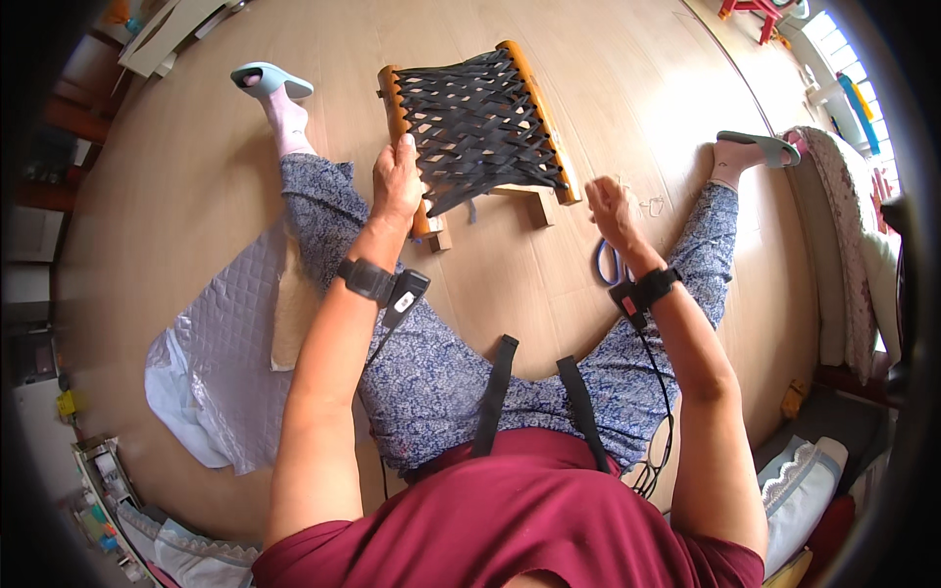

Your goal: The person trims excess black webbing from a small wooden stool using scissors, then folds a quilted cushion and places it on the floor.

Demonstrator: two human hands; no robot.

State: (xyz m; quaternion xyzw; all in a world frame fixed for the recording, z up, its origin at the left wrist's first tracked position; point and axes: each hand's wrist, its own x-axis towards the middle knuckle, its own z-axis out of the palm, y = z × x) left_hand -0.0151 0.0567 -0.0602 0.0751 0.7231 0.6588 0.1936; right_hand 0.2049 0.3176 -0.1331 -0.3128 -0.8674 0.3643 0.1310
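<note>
A small wooden folding stool frame stands on the floor between my legs, its seat woven from crisscrossed black straps (470, 122). My left hand (397, 181) is closed around the near end of its left wooden rail (392, 93), thumb on top. Just off the near end of the right wooden rail (549, 127), my right hand (616, 208) is closed in a fist, apart from the wood. What lies inside those fingers, if anything, is hidden. Beside my right wrist, a blue loop like a scissors handle (600, 263) shows, partly covered by the forearm.
Thin tangled string (652, 206) lies on the wooden floor right of my right hand. A silvery quilted sheet (230, 333) and a tan piece (294, 314) lie by my left leg. A fabric-covered sofa (833, 225) lines the right side; a red stool (753, 15) stands far right.
</note>
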